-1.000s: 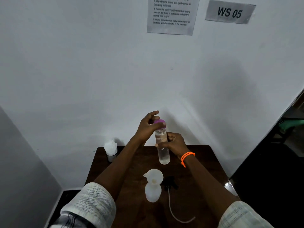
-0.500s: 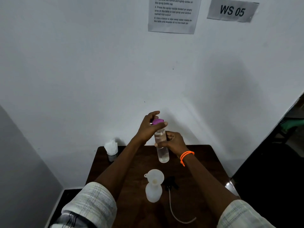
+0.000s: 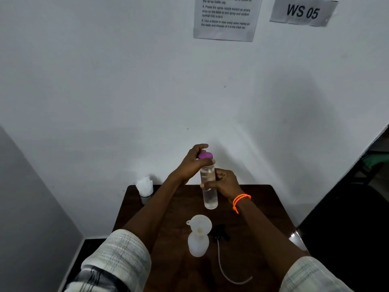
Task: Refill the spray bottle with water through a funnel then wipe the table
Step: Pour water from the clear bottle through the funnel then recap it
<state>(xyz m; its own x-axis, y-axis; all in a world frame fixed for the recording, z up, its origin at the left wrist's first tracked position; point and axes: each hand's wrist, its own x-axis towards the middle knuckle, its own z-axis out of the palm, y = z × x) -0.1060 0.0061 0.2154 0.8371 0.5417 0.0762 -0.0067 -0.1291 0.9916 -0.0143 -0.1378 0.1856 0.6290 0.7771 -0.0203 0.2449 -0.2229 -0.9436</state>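
Left hand (image 3: 192,163) curls around the purple cap (image 3: 205,155) of a clear water bottle (image 3: 209,186) gripped upright by the right hand (image 3: 223,182), fingers re-seated since a moment ago, suggesting unscrewing continues; funnel-topped spray bottle (image 3: 198,243) waits nearby on the table (image 3: 263,207).

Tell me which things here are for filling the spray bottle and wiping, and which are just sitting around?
For the job: water bottle with purple cap, held by the left hand and right hand; funnel in the spray bottle; spray head; tissues; table.

Just around: wall instructions; WS 05 sign.
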